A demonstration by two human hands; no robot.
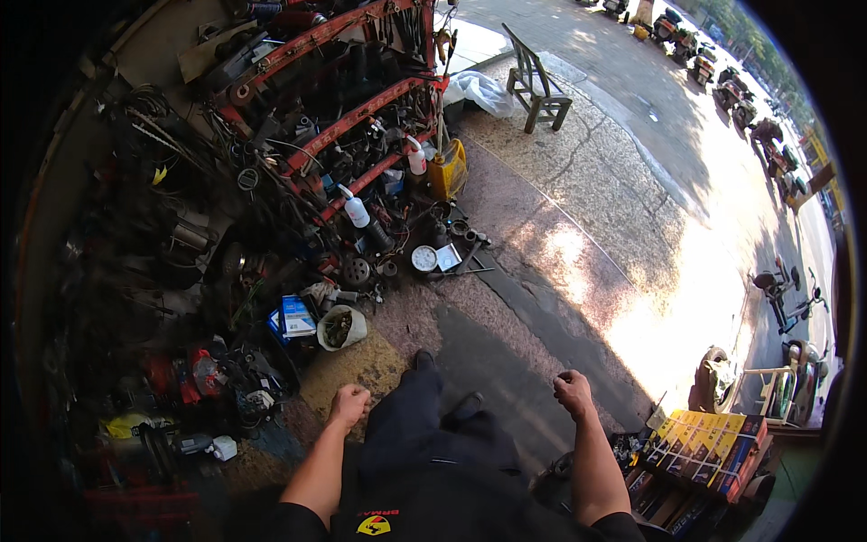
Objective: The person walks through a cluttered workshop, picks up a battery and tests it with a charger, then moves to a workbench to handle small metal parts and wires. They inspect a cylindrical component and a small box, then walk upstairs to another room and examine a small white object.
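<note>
My left hand (350, 405) hangs in front of me on the left, its fingers curled into a loose fist. No object shows in it. The nearest thing to it is a white bucket (358, 327) with dark, leafy-looking scraps inside, standing apart from the hand on the floor. Further right, my right hand (573, 394) is also closed in a fist, with nothing visible sticking out of it. It hangs over the dark pavement and touches nothing. Between the two hands are my dark trousers and shoes.
A red metal rack (348, 113) crammed with parts fills the left. Beside it stand white squeeze bottles (357, 212) and a yellow jerrycan (448, 170). Strapped yellow boxes (700, 447) are stacked at lower right. Further off are a wooden chair (539, 83) and parked scooters (768, 135).
</note>
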